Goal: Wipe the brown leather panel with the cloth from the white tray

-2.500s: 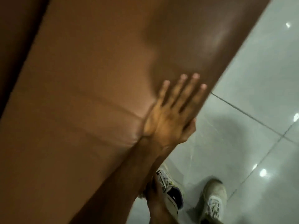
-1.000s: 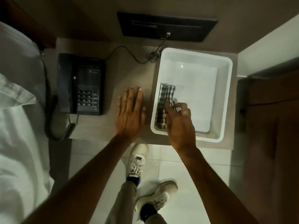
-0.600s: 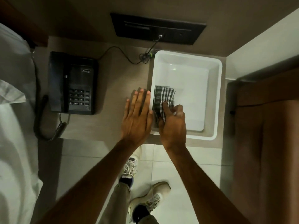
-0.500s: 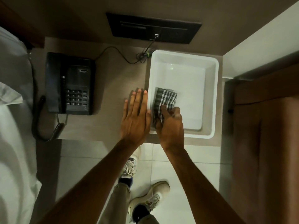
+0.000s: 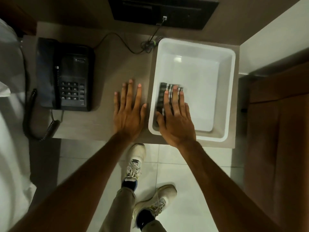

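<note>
The white tray (image 5: 200, 77) stands on the right half of a small bedside table (image 5: 108, 67). A folded black-and-white checked cloth (image 5: 160, 96) lies flat in the tray's near-left corner. My right hand (image 5: 175, 121) rests palm down on the cloth, fingers stretched out over it and thumb at its left edge, not closed around it. My left hand (image 5: 129, 113) lies flat and open on the table just left of the tray. The brown leather panel (image 5: 275, 139) stands upright at the right, beyond the table's end.
A black desk phone (image 5: 66, 77) with a coiled cord sits on the table's left half. A thin cable (image 5: 127, 46) runs to a black wall plate (image 5: 163, 12). White bedding (image 5: 10, 148) fills the left edge. My shoes (image 5: 135, 161) stand on pale tiles.
The view swung from the leather panel to the table. My right hand, which pinched the cloth at the tray's wall, now lies flat on it. My left hand barely moved.
</note>
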Motion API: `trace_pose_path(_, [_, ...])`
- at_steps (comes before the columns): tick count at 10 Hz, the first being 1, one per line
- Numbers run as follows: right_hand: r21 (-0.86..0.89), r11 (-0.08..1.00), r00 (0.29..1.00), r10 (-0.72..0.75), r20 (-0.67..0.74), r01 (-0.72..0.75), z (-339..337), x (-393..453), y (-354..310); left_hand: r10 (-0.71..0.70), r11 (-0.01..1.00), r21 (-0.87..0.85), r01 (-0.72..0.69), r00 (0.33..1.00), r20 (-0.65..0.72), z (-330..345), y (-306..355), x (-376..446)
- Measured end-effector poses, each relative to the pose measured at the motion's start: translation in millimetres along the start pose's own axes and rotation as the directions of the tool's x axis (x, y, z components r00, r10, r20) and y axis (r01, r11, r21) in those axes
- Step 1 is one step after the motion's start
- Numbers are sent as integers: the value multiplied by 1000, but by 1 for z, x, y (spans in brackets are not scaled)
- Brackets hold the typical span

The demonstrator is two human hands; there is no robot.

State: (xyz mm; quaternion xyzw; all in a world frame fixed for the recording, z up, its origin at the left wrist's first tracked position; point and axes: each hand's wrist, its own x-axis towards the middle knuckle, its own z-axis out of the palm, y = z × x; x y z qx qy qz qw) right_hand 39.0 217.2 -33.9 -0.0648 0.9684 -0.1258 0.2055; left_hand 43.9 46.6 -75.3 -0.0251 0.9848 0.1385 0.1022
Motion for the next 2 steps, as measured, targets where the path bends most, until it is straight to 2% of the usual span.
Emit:
trace_pose_path(1, [-17,1000,1000,10,25,-9,-1,5,2,23,998,52,-20,998,-54,11,-5,5])
trace_pose_path(2, [-87,996,996,12,92,-4,-24,3,-6,7,999,52,-8,1000,10,-10,-4,4])
